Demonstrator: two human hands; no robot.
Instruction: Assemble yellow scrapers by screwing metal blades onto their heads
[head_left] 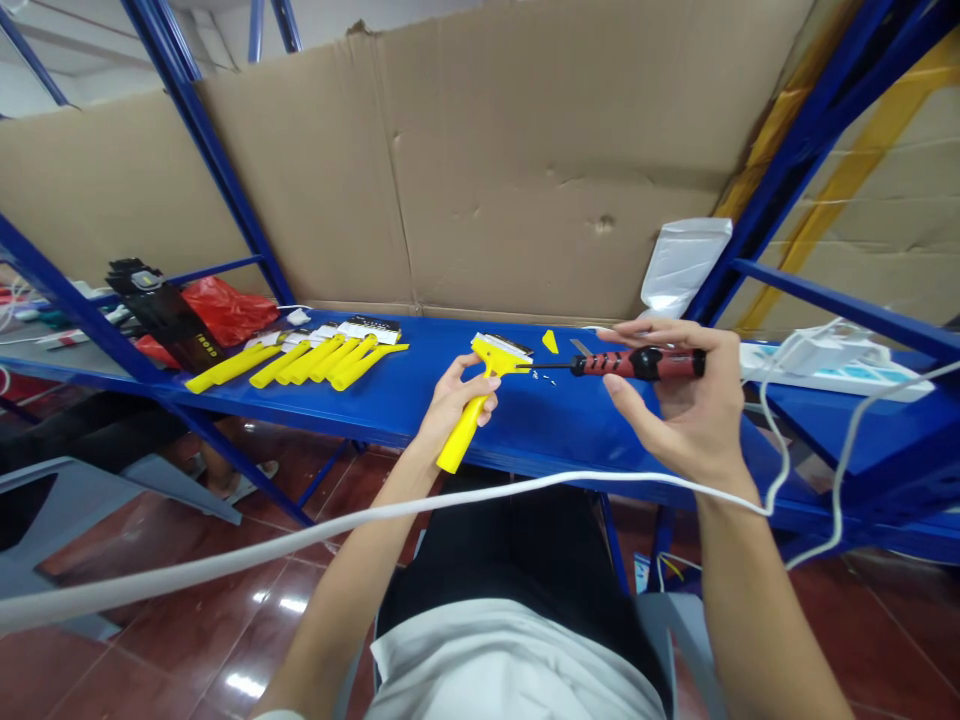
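Note:
My left hand (459,392) is closed around the neck of a yellow scraper (463,432), its handle slanting down toward me. My right hand (701,410) holds a red and black screwdriver (637,364) level, the butt against the palm and the thumb away from the handle. The screwdriver's thin shaft reaches the right end of the scraper's head; whether it sits in a screw is too small to tell. Just beyond lie a small yellow plastic piece (550,341) and a thin metal blade (580,347). Several tiny screws (545,378) are scattered below the shaft.
Several yellow scrapers (322,358) lie in a row on the blue table (420,375). A black bottle-shaped object (169,315) and a red plastic bag (229,310) stand at left. A white power strip (840,370) is at right. A white cable (375,512) crosses before my forearms; cardboard (487,170) stands behind.

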